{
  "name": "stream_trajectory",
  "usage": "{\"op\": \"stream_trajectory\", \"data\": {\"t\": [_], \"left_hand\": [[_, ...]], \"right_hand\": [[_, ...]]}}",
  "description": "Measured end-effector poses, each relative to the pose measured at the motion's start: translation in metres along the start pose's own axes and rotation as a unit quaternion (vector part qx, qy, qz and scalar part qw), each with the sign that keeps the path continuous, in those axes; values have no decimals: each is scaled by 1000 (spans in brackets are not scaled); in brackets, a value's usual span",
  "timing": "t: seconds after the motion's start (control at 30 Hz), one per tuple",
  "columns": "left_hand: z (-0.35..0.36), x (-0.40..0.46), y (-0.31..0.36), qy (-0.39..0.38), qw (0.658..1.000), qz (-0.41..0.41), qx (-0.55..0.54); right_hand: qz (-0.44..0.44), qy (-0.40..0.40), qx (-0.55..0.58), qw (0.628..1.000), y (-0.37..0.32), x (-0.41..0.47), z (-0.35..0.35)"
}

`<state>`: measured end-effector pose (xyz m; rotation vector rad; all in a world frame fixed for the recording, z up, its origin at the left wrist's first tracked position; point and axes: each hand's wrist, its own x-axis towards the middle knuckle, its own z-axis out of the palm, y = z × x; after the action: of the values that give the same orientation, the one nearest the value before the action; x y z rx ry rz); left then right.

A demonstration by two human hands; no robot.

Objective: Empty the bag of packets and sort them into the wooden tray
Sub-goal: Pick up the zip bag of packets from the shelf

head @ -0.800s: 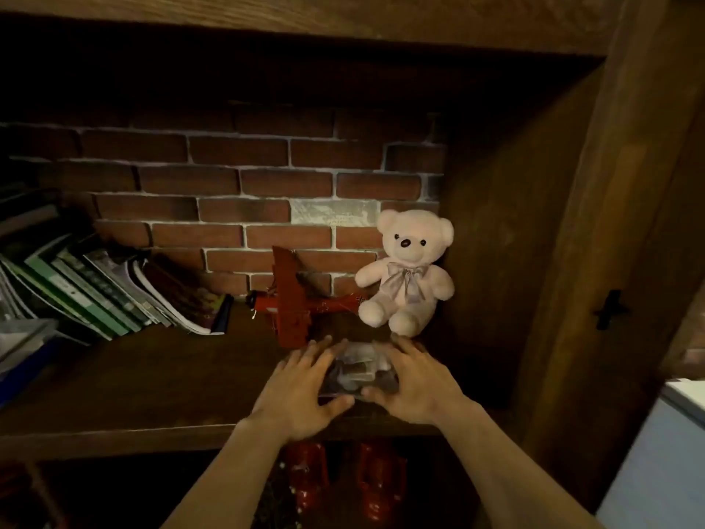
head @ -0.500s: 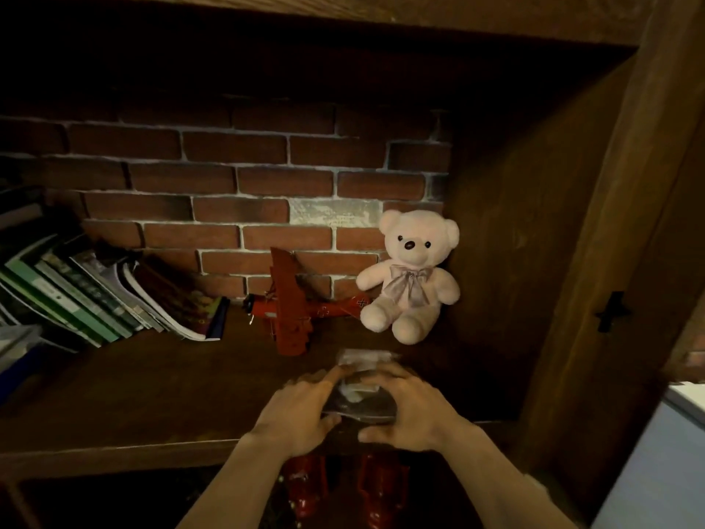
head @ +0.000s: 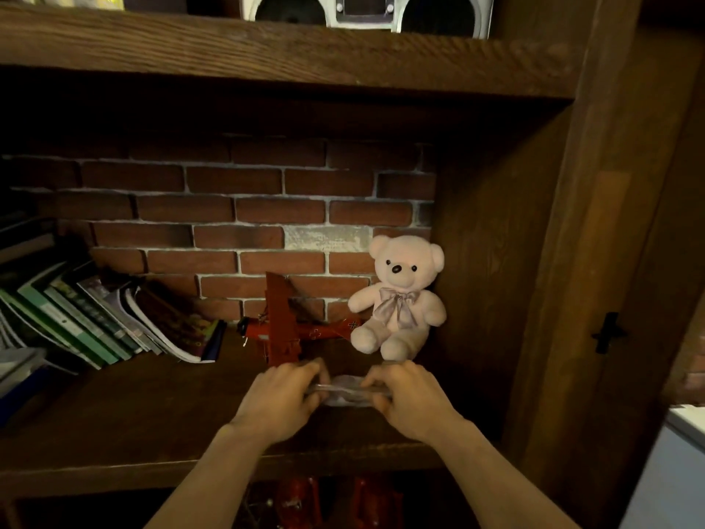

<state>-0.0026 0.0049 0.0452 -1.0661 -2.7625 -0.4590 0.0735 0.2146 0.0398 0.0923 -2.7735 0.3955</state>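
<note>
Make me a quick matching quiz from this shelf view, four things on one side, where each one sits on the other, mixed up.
Things:
1. teddy bear
2. toy plane
3. books
4. clear bag

Places:
A. leaning at the shelf's left end
B. between both hands
C. right back corner against the brick
D. just left of the bear

Pairs: 1-C, 2-D, 3-A, 4-B

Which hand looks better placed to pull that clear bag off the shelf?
Neither clearly: the left hand and right hand each grip one end of the clear bag, so lifting it with both looks likeliest.
</note>
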Motion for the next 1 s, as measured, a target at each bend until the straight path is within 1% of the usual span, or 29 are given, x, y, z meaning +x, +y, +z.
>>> {"op": "stream_trajectory", "data": {"t": [0.1, 0.23, 0.3, 0.57, 0.73, 0.9, 1.0], "left_hand": [[-21, 0, 5, 39, 999, 1, -3], [-50, 0, 15, 94, 995, 8, 8], [-64, -1, 18, 116, 993, 10, 13], [-91, -4, 23, 160, 987, 28, -6], [-81, -7, 21, 149, 988, 32, -23], [-64, -2, 24, 127, 988, 62, -58], [-53, 3, 30, 125, 988, 74, -55]], "right_hand": [[-3, 8, 10, 1000, -8, 3, -19], [-37, 56, -1, 998, -15, 9, -47], [-39, 70, -2, 997, -18, 12, -57], [-27, 111, 0, 993, -31, 11, -87], [-8, 111, 1, 994, -35, -7, -88], [46, 81, -15, 996, -32, -21, -86], [76, 76, -33, 994, -27, -33, -87]]}}
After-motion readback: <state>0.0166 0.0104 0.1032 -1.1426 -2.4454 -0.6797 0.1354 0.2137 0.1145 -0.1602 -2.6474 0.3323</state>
